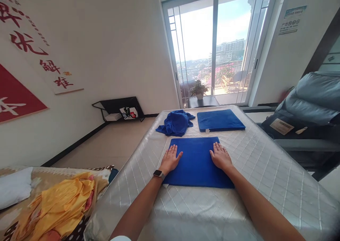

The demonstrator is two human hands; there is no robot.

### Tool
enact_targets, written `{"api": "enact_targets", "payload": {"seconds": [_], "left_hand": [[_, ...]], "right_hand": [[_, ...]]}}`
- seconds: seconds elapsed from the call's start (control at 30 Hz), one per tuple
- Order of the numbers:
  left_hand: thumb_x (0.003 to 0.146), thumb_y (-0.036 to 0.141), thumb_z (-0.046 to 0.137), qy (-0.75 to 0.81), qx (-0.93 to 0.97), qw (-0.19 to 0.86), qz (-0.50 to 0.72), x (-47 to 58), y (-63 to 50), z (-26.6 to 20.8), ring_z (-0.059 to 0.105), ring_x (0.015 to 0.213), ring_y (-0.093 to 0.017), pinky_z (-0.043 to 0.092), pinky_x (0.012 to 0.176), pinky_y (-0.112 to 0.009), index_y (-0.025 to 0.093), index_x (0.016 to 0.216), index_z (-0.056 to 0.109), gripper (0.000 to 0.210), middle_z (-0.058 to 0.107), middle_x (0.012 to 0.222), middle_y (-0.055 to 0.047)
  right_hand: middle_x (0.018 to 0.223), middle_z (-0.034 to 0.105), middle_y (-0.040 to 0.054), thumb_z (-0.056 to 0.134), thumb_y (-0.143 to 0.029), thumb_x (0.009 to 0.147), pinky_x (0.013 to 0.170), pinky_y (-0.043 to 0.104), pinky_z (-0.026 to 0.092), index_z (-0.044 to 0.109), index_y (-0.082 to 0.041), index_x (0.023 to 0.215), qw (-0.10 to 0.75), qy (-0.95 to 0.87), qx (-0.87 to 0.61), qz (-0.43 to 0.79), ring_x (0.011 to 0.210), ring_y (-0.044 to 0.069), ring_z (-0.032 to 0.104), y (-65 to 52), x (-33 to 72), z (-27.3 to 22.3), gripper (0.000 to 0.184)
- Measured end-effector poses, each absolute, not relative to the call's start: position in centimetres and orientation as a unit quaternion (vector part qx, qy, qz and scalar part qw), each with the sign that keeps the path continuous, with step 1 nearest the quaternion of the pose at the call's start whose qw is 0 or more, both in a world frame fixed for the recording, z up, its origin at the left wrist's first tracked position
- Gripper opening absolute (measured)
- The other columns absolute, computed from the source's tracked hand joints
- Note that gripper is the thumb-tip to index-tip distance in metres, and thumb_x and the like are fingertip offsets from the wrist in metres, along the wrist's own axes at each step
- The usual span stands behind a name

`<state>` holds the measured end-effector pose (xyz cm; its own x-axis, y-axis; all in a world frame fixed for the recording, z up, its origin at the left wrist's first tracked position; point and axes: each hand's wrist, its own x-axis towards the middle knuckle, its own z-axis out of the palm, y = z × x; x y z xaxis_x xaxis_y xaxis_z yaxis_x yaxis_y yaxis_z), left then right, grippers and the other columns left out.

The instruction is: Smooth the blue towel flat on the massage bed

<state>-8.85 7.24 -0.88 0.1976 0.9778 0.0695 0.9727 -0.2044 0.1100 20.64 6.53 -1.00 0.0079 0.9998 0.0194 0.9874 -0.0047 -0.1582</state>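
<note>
Silvery mattress [268,173]: by its near edge your left hand [169,161] and right hand [222,158] rest on blue cloth [196,166], fingers [174,149] barely spread; uneven pushing could wrinkle it.

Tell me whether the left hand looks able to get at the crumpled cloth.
Probably yes: the left hand lies palm-down on the flat cloth, holding nothing, and the crumpled cloth sits just beyond, with nothing standing between.
</note>
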Motion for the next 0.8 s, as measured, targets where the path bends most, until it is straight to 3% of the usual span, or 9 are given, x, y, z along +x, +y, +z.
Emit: {"api": "enact_targets", "payload": {"seconds": [0.57,0.8], "left_hand": [[0.100,0.064,0.011,0.632,0.770,0.016,0.088,-9.2,7.4,-1.6,0.021,0.151,-0.026,0.018,0.123,-0.042,0.009,0.155,0.030,0.081,0.027,0.162,-0.014],[0.101,0.063,0.013,0.630,0.771,0.008,0.091,-9.2,7.5,-2.0,0.022,0.150,-0.026,0.018,0.123,-0.042,0.009,0.154,0.032,0.078,0.029,0.161,-0.015]], "right_hand": [[0.162,0.027,0.0133,0.023,-0.039,0.102,0.122,0.045,0.014,0.030,-0.004,0.155,0.025,-0.710,-0.704,-0.011,0.150,0.026,0.021,4.5,20.6,0.1,0.064],[0.164,0.020,0.0086,0.021,-0.048,0.101,0.123,0.044,0.017,0.027,-0.009,0.157,0.038,-0.726,-0.686,0.018,0.152,0.023,0.017,-1.1,20.6,-1.3,0.069]]}}
